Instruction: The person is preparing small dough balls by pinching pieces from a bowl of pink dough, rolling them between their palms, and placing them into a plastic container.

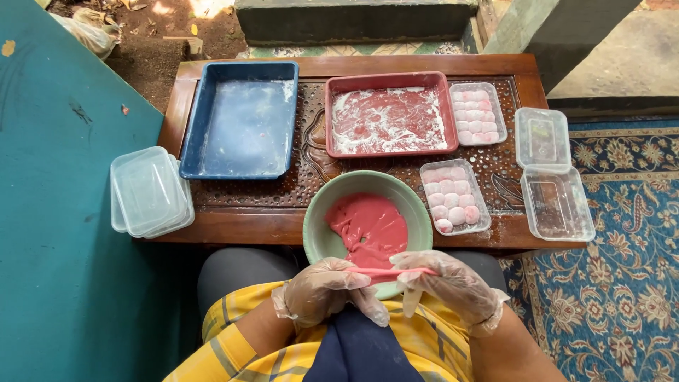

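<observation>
The fingers [357,281] of both gloved hands are closed on a thin pink strip of dough [390,271], pinched at its 2 ends by the left hand [324,291] and the right hand [453,283]. It is stretched above the near rim of the green bowl [315,212] of pink dough. It is judged soft, sticky and easily torn, so best gripped near the ends.
</observation>
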